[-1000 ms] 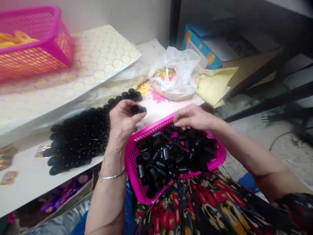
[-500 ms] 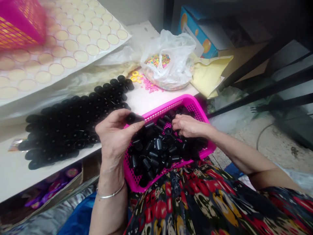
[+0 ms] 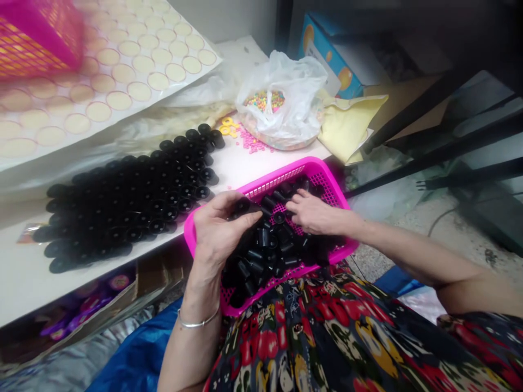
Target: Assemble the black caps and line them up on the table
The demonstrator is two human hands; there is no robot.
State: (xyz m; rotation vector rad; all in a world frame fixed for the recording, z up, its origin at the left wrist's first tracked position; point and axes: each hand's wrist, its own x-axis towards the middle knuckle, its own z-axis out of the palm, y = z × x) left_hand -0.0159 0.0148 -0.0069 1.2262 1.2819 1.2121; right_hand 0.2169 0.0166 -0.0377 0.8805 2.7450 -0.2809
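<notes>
Over the left part of a pink plastic basket (image 3: 314, 163), my left hand (image 3: 218, 231) is closed, with a short black plastic cylinder (image 3: 242, 205) between thumb and fingers. Loose black cylinders (image 3: 265, 238) of the same kind lie jumbled in the basket, some upright and some on their sides. My right hand (image 3: 314, 214) is inside the basket toward its right end. Its fingers are bent down among the cylinders, and whatever they grip is hidden. To the left, tight rows of black cylinders (image 3: 134, 201) stand upright on the white table (image 3: 232, 169).
Behind the basket lies a clear plastic bag (image 3: 286, 117) of coloured beads, beside spilled pink beads (image 3: 252, 142), yellow rings (image 3: 229, 127) and a yellow packet (image 3: 351, 125). A sheet of round stickers (image 3: 139, 65) carries another pink basket (image 3: 41, 43). Dark metal bars (image 3: 449, 136) cross at right.
My left hand has moved right, from the basket's left edge to over its contents, still holding a black cylinder. My right hand stays in nearly the same spot, its fingers slightly shifted.
</notes>
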